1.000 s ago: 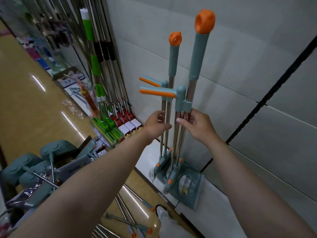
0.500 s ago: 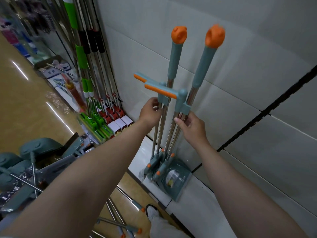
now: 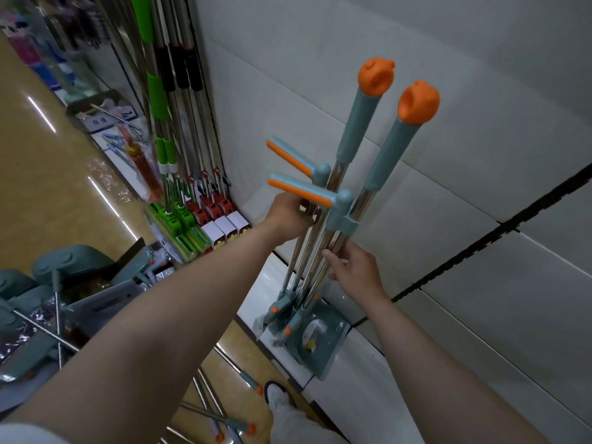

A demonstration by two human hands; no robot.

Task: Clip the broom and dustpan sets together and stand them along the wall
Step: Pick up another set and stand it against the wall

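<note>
Two teal broom and dustpan sets with steel poles and orange caps stand against the grey tiled wall. The far set is behind the near set. Their dustpans rest on a white ledge. My left hand grips the far set's poles just under its orange-edged side handle. My right hand holds the near set's poles below its clip.
Green and red mops lean on the wall to the left. More teal dustpans and loose poles lie on the tan floor at lower left. My shoe stands by the ledge.
The view has shifted so the sets sit lower and further right. Both hands keep their grip, and the poles now lean more to the right at the top.
</note>
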